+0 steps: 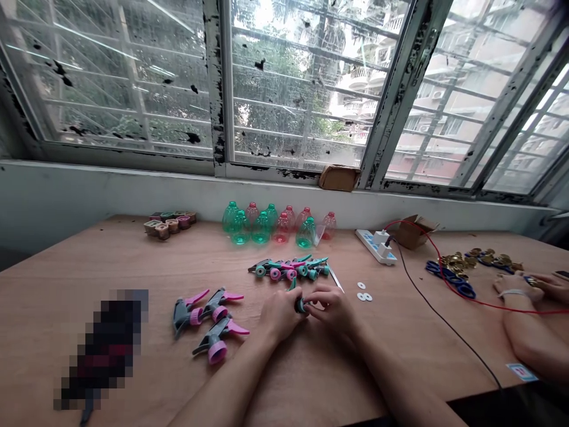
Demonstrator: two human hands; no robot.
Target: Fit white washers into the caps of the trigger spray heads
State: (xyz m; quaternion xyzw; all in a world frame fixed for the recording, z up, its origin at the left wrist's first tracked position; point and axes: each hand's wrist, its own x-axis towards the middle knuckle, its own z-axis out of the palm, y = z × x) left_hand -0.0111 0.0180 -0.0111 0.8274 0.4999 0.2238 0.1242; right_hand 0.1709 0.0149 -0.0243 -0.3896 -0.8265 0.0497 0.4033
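Observation:
My left hand point(278, 314) is closed around a trigger spray head point(300, 305) with a green trigger and collar. The collar end faces right. My right hand point(333, 307) meets it there, thumb and fingers pinched at the collar; anything between those fingertips is too small to make out. Just beyond my hands lies a row of spray heads point(291, 270) with green or pink collars. To the left rest three grey spray heads point(216, 350) with pink triggers and collars. Three white washers point(361, 286) lie to the right of my right hand.
Several green bottles point(240, 228) and red bottles point(281, 229) stand at the back. A power strip point(376, 246) with cables lies right of them. At far right, another person's hands point(518, 287) work near brass-and-blue parts point(451, 276). A pixelated dark object point(104, 350) lies left.

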